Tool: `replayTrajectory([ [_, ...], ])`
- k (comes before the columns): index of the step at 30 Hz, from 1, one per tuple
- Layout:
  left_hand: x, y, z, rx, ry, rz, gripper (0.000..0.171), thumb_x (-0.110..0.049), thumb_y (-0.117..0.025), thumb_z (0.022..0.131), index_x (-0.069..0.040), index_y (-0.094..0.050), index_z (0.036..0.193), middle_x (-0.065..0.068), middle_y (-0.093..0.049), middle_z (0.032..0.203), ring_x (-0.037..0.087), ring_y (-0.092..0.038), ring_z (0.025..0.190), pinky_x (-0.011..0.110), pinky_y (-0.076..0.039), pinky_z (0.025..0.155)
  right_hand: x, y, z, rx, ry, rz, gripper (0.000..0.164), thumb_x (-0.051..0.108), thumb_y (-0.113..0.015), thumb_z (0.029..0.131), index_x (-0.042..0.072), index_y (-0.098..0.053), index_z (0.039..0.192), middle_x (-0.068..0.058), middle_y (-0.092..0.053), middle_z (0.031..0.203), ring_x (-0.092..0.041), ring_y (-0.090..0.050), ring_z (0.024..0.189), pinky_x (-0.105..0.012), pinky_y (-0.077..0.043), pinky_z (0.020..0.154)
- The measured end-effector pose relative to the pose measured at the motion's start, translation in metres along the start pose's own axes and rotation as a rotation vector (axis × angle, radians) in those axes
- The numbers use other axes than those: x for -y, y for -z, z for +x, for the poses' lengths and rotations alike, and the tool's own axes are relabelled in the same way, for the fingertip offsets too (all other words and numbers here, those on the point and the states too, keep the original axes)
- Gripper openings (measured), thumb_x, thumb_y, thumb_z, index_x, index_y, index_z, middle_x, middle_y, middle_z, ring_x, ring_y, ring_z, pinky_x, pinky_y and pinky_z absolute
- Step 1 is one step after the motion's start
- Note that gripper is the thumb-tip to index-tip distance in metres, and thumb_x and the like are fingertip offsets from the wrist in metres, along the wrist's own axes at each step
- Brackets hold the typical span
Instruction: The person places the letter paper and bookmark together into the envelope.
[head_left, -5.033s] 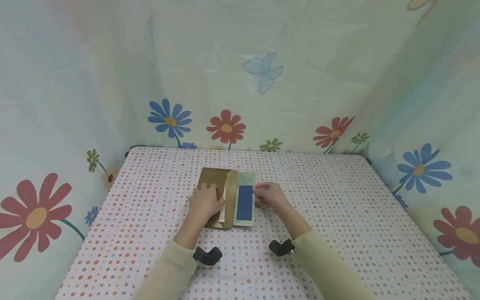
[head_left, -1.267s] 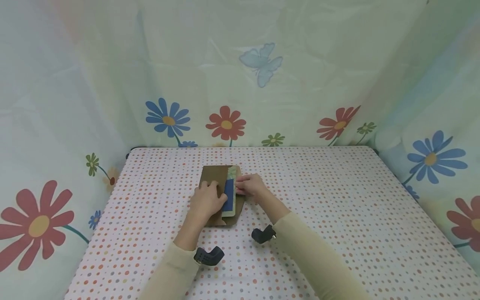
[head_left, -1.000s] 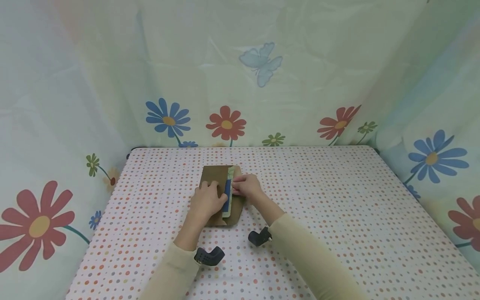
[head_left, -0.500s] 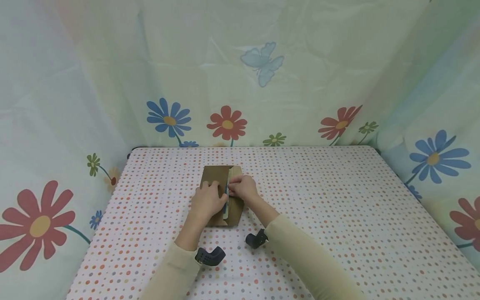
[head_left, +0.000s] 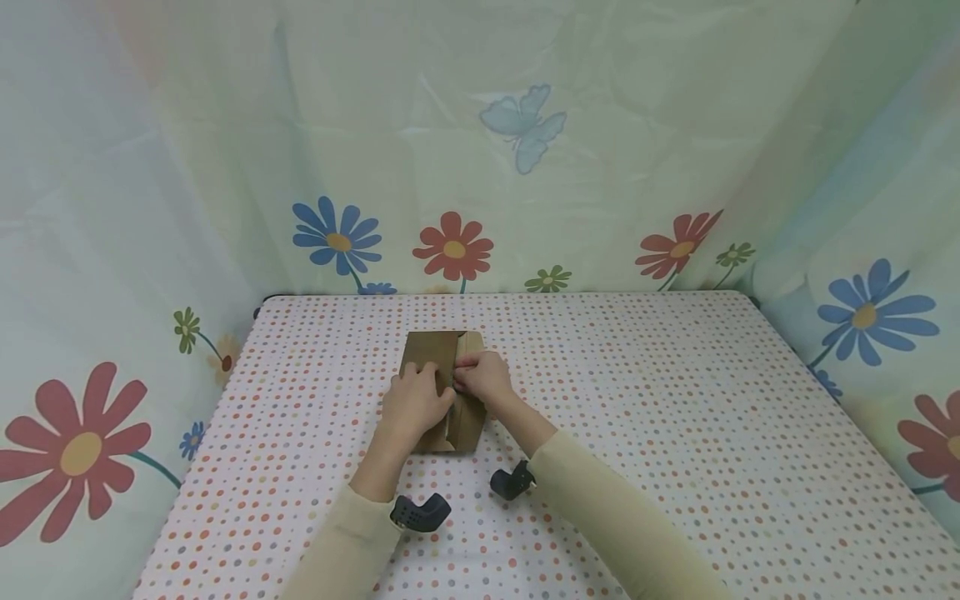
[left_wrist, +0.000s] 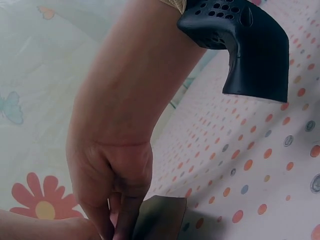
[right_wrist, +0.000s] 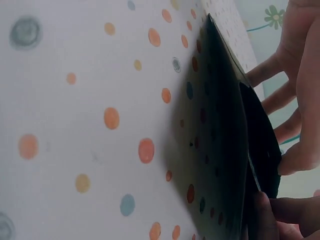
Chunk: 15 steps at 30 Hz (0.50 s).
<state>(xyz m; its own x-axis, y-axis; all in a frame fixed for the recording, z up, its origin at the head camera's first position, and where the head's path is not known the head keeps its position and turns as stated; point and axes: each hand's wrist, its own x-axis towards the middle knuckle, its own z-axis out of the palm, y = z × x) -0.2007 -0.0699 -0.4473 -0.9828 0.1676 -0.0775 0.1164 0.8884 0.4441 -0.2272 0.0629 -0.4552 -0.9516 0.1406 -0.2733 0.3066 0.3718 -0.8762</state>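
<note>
A brown paper envelope lies on the table with its mouth and pointed flap to the right. My left hand holds it from above, fingers spread over the front panel and thumb at the mouth's edge. In the right wrist view the envelope's mouth gapes. My right hand reaches over the flap, thumb and fingers pinched at the mouth, on a pale green card with a blue panel. Only a thin edge of the card shows there; the rest is hidden inside the envelope.
A white dotted cloth covers the table. Flowered curtains hang behind and at both sides. Black wrist cameras stick out from both sleeves, low over the cloth.
My right hand has moved left with the card, which has slid from beside the envelope into its mouth until nearly all of it is covered. My left hand stays on the envelope.
</note>
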Motion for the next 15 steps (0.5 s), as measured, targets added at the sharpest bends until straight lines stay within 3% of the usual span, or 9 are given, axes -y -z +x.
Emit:
replayTrajectory([
  [15,0.0,0.0,0.0,0.004,0.004,-0.012,0.056,-0.041,-0.056,0.089,-0.009,-0.05,0.135,0.022,-0.048,0.134,0.043,-0.053,0.111,0.051,-0.052,0.077,-0.007,0.031,-0.02,-0.002,0.084,-0.076,0.02,0.008,-0.064,0.088,0.001,-0.069,0.106,-0.014,-0.072,0.097,-0.014,-0.071,0.078,-0.02,-0.056,0.07],
])
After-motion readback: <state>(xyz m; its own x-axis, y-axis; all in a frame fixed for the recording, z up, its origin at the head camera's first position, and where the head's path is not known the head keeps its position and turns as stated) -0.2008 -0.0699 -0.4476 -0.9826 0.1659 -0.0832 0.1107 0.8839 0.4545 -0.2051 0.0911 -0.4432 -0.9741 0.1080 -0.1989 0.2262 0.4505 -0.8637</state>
